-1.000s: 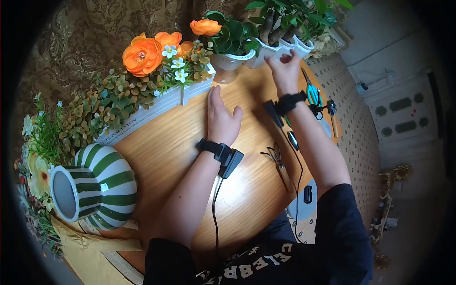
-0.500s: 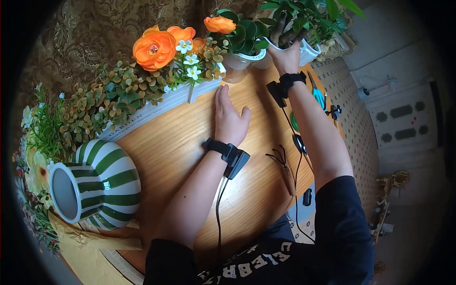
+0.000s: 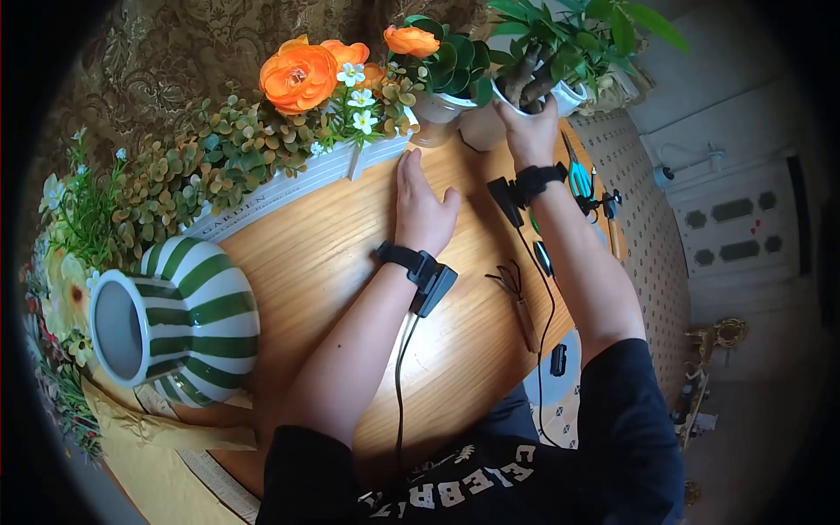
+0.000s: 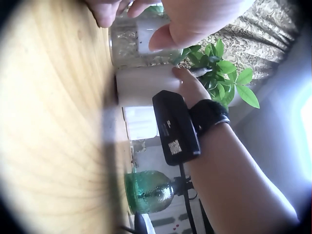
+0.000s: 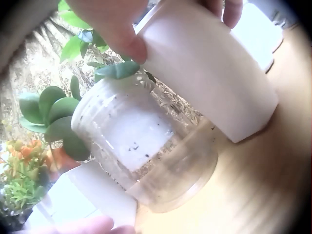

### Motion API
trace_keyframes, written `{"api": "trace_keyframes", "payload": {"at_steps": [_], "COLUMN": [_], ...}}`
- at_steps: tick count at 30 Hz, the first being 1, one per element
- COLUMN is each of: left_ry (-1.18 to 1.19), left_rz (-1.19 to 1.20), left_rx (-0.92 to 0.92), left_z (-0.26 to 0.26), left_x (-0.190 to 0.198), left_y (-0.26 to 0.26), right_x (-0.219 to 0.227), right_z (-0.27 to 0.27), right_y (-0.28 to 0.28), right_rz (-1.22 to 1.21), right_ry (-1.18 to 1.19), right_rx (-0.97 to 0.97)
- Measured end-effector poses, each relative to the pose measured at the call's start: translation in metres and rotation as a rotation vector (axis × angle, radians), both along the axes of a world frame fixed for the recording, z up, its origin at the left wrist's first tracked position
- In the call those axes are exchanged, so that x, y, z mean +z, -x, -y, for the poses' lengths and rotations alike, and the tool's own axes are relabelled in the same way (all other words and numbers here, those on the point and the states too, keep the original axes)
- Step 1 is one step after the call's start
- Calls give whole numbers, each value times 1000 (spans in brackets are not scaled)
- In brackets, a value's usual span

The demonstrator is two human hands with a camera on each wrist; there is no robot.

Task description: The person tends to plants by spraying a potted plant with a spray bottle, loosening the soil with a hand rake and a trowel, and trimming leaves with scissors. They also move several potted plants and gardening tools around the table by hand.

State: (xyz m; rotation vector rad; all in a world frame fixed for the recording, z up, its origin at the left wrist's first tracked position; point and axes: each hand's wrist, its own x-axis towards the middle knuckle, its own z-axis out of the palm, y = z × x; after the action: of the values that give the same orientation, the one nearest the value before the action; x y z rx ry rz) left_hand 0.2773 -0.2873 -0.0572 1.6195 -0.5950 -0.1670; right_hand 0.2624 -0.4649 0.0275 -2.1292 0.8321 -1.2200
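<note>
Head view puts the right hand (image 3: 532,136) at the far right of the wooden table (image 3: 324,289), grasping a white pot (image 5: 204,73) near its rim. Right wrist view confirms the grip: thumb on one side of the wall, fingers on the other. The pot holds a plant with thick brown stems and long green leaves (image 3: 612,35). Its base is at the tabletop; whether it bears fully on the wood, I cannot tell.

Left hand (image 3: 424,206): released, holding nothing, fingers extended and thumb spread apart. It is located at the near side of a white planter box (image 3: 324,171) marked GARDEN, close to the box's right end. Contact between fingertips and box cannot be determined.

Between the box and the gripped pot is a clear jar (image 5: 161,151) with a white inner part and dark specks, carrying a round-leaved plant (image 3: 455,66). A further white pot (image 3: 570,98) sits just right of the gripped one. The planter box contains orange flowers (image 3: 297,77), small white blooms and brownish-green foliage.

Along the right side: scissors (image 3: 580,179) with teal handles, a green glass vessel (image 4: 148,192), and, nearer, a small hand rake (image 3: 523,319) with a wooden handle. At the left is a green-and-white striped vase (image 3: 210,319), with brown paper (image 3: 166,429) on its near side.
</note>
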Motion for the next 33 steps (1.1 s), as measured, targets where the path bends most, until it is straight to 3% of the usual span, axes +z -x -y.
{"api": "trace_keyframes", "payload": {"at_steps": [8,15,18,22,23,25,26,27,28,29,31,33], "left_ry": [-3,17,35,123,145,103,87,70,206,167,192,200], "left_rz": [23,-134,-108,-60,-45,-78,-152,-223,-289,-198,-344,-268], "left_rx": [0,-135,-94,-104,-115,-140,-167,-189,-253,-271,-341,-368], "left_z": [0,-9,-8,-42,-50,-68,-82,-100,-113,-119,-136,-146], "left_x": [0,14,6,20,25,28,47,66,76,67,61,62], "left_y": [-1,-2,-2,2,3,12,26,41,55,56,70,81], "right_x": [-9,17,23,22,18,22,24,22,18,15,12,13], "right_z": [-40,-98,-116,-144,-151,-168,-180,-183,-188,-194,-210,-221], "right_y": [53,103,122,145,150,158,159,162,163,162,160,163], "right_rz": [39,43,54,73,106,-39,32,-21,-6,10,78,71], "right_ry": [-72,-131,-150,-158,-254,-78,-188,-144,-157,-170,-175,-95], "right_rx": [144,272,339,336,352,281,349,376,400,425,402,411]}}
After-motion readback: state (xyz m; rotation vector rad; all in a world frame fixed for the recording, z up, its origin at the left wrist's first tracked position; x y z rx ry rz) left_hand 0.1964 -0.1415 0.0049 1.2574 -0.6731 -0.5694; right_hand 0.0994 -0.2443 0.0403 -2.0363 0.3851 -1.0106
